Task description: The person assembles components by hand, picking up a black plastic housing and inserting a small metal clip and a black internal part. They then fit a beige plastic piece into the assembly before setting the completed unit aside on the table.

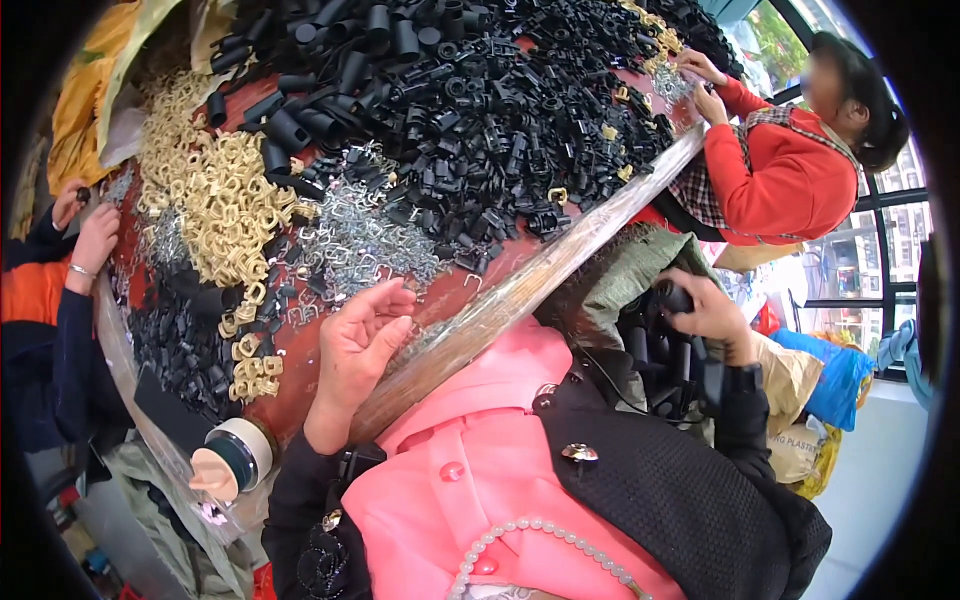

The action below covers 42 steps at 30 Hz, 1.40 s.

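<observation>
My left hand (362,345) is raised over the table's near wooden edge (540,295). Its fingers are loosely bent and apart, and I see nothing in them. Just beyond lies a heap of small silvery wire hooks (365,240). Off to the right, my right hand (712,312) is closed around a black cylindrical part (673,297), its round end showing. Beneath that hand, an olive-green sack (630,280) holds black tube-shaped pieces (682,365).
Heaps of black plastic parts (480,130) and gold-coloured clips (215,190) cover the red tabletop (310,355). A lidded cup (238,458) stands at the left corner. Co-workers' hands work at far right and left. Blue and tan sacks (825,375) lie at right.
</observation>
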Motion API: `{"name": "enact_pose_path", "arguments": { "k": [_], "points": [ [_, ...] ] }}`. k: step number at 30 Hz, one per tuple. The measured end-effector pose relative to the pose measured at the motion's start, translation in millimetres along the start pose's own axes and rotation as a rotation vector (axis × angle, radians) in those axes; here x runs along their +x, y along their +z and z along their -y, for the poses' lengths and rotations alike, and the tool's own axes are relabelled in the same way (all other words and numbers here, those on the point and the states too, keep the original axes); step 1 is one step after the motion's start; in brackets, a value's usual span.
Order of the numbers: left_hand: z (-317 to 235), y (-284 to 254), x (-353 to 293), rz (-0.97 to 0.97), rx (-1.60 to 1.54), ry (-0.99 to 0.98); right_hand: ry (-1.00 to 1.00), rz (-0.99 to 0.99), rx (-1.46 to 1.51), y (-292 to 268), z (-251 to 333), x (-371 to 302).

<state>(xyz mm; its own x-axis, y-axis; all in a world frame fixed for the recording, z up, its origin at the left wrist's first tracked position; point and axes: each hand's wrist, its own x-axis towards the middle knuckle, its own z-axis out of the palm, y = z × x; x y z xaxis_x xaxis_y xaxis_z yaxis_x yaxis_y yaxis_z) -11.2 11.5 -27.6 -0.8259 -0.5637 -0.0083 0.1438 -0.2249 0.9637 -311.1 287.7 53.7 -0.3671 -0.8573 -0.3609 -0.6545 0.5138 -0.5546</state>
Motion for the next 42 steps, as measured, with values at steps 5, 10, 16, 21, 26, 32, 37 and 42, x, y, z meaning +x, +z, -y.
{"name": "enact_pose_path", "arguments": {
  "k": [5,10,16,21,26,32,37,42],
  "points": [
    [1.8,0.8,7.7,-0.02,-0.008,-0.038,0.116,-0.236,-0.581,-7.5,-34.5,-20.3],
    [0.4,-3.5,4.7,-0.114,0.013,-0.097,-0.273,-0.527,-0.32,15.1,29.5,94.1],
    [-0.2,-9.1,3.1,-0.141,0.023,-0.046,-0.148,-0.529,-0.612,21.9,4.0,159.6],
    [-3.1,-3.2,-1.7,-0.092,0.042,-0.056,-0.169,-0.504,-0.057,33.6,38.7,142.3],
    [-17.1,14.2,3.4,0.113,0.567,0.216,-0.29,0.187,0.626,86.5,127.2,126.4],
    [4.6,-6.2,-0.3,0.046,0.418,0.175,-0.375,0.689,1.188,121.7,158.0,140.2],
    [-8.4,-7.3,-11.8,-0.165,-0.087,-0.12,-0.746,-0.103,0.105,122.3,136.8,151.4],
    [12.3,-23.6,-14.0,-0.162,-0.39,-0.142,-0.749,-0.305,-0.353,144.1,120.2,157.7]
  ]
}}
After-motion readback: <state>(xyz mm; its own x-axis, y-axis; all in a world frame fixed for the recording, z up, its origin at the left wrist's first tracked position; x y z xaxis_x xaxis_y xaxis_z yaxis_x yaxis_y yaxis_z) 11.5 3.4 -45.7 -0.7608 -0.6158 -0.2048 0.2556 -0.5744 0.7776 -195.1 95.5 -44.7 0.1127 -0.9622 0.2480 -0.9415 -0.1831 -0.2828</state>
